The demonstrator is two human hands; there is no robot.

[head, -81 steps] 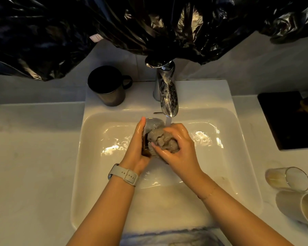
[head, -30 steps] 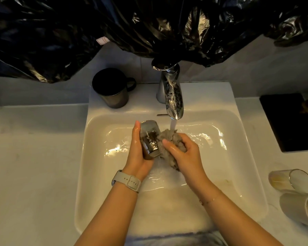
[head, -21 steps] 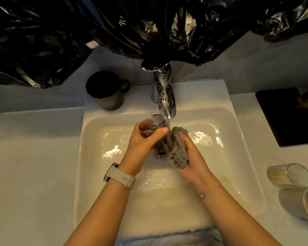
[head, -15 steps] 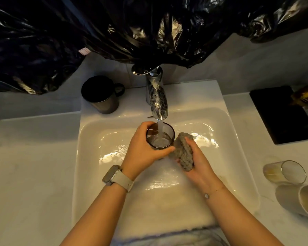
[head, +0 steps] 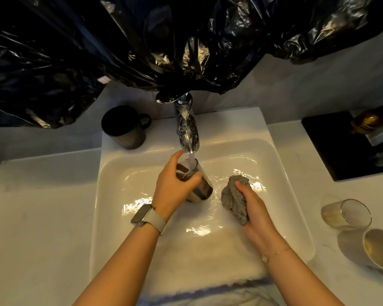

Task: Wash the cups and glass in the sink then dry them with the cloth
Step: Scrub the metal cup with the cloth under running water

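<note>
Head view, landmark = faucet. Water running from the spout straight onto the glass, which sits directly below and slightly toward the viewer from the spout, over the sink basin. Left hand wraps the glass from its left side, fingers curled round the wall; the glass is tilted, long axis running from its mouth up near the spout down and right toward its base. Right hand lies to the right of the stream, apart from the glass, fingers closed on the bunched grey cloth. Left hand is thus the one under the faucet; judged step: rinsing the glass, with the cloth hand nearest for the wipe. Dark mug stands on the sink ledge left of the faucet. Well right of the faucet, on the white counter, a second glass and a pale cup lie on their sides. Black plastic sheeting hangs behind the faucet.
</note>
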